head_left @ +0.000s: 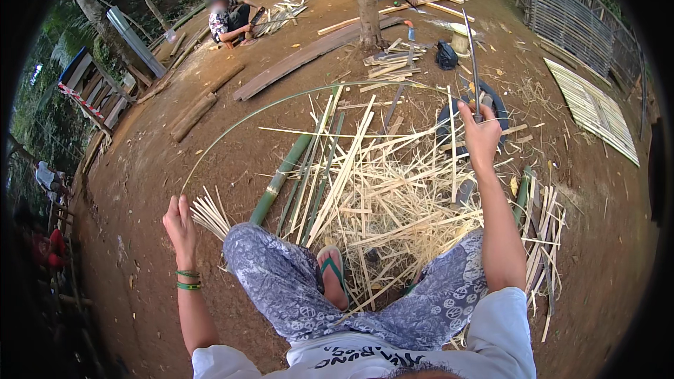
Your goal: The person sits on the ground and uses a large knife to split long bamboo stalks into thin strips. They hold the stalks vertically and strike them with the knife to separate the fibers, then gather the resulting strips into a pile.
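My left hand (180, 228), out at the left, has its fingers pinched on one end of a long thin green bamboo strip (260, 107). The strip bows in a wide arc across to the right, its far end near my right hand (479, 137). That hand is closed around the handle of a long-bladed knife (472, 56), blade pointing up and away; whether it also touches the strip is hard to see. Between my knees lies a heap of pale bamboo strips and shavings (421, 203). A green bamboo pole (282, 179) rests left of it, and a fanned bundle of strips (209, 215) lies beside my left hand.
A dark rounded object (500, 114) lies behind my right hand, with a black bag (446, 56) beyond. Farther off are a tree trunk (368, 10), a long plank (309, 62), logs (193, 118) and two seated people (230, 22). A slatted bamboo panel (590, 105) lies right.
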A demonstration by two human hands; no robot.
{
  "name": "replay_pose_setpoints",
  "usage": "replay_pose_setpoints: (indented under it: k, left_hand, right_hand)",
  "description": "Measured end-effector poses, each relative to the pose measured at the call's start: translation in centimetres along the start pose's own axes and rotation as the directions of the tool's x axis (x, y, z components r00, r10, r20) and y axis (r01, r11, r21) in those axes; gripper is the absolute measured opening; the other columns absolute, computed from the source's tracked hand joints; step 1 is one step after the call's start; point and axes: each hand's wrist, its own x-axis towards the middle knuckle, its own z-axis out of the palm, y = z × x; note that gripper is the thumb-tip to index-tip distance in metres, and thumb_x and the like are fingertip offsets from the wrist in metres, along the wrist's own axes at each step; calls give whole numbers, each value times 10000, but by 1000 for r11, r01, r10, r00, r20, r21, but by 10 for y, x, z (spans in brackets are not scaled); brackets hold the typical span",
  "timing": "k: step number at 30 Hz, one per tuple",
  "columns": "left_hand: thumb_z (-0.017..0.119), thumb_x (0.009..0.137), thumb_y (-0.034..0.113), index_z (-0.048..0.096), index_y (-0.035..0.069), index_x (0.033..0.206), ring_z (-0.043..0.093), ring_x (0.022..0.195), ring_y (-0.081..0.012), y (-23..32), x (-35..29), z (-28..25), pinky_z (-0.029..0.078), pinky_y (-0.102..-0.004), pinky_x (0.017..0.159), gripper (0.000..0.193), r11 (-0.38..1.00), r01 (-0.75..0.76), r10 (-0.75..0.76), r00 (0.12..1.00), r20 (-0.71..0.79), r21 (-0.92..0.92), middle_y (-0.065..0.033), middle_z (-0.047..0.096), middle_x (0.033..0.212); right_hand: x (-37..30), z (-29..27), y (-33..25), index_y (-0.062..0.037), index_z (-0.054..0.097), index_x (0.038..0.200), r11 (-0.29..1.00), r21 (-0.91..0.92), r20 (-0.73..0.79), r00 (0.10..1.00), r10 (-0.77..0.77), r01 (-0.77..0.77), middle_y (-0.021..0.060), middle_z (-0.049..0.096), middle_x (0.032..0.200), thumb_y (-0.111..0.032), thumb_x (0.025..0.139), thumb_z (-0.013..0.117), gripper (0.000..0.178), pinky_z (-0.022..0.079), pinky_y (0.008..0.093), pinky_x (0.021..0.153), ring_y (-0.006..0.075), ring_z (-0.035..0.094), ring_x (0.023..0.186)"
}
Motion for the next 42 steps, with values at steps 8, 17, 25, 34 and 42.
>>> replay_pose_setpoints:
  k: [8, 17, 25, 34, 42]
  left_hand:
    - [547, 1046, 264, 378, 82, 737, 266, 651, -53, 13, 5, 18, 239, -265, 534, 396, 972, 88, -120, 983, -136, -216, 68, 297, 690]
    - [576, 1034, 258, 377, 99, 719, 257, 652, -47, 12, 11, 34, 228, -251, 539, 405, 969, 66, -125, 962, -241, -239, 71, 306, 688]
    - [609, 1015, 236, 396, 72, 701, 266, 640, -44, 37, 13, 32, 205, -251, 531, 414, 960, 53, -135, 948, -288, -274, 79, 324, 678]
    - [601, 1017, 265, 373, 74, 666, 271, 630, -53, 54, 16, 58, 200, -272, 524, 460, 957, 131, -181, 967, -179, -258, 66, 313, 652]
    - [573, 1019, 177, 419, 19, 734, 283, 606, -64, 32, 17, 66, 243, -291, 489, 360, 979, -28, 10, 996, -90, -203, 24, 321, 611]
  right_hand:
    - [-2, 4, 1, 10, 723, 979, 1000, -6, 1, 1000, -30, 30, 62, 565, 544, -381, 849, 763, 414, 422, 325, 547, 129, 509, 514]
    - [-1, -1, -4, 23, 720, 967, 998, 56, -18, 1000, -8, 9, 119, 699, 750, -369, 855, 763, 410, 491, 352, 688, 205, 632, 667]
    - [9, 0, 13, 36, 713, 995, 992, 62, -187, 978, -97, 111, 82, 691, 734, -331, 860, 775, 396, 474, 327, 645, 184, 593, 621]
    - [9, -9, -1, 22, 701, 977, 995, 92, -215, 977, -10, 31, -7, 624, 688, -288, 867, 787, 340, 402, 229, 563, 47, 505, 616]
    - [25, -24, 9, 16, 674, 907, 987, 162, -374, 925, 64, -3, 29, 645, 717, -353, 859, 785, 389, 426, 261, 575, 92, 525, 614]
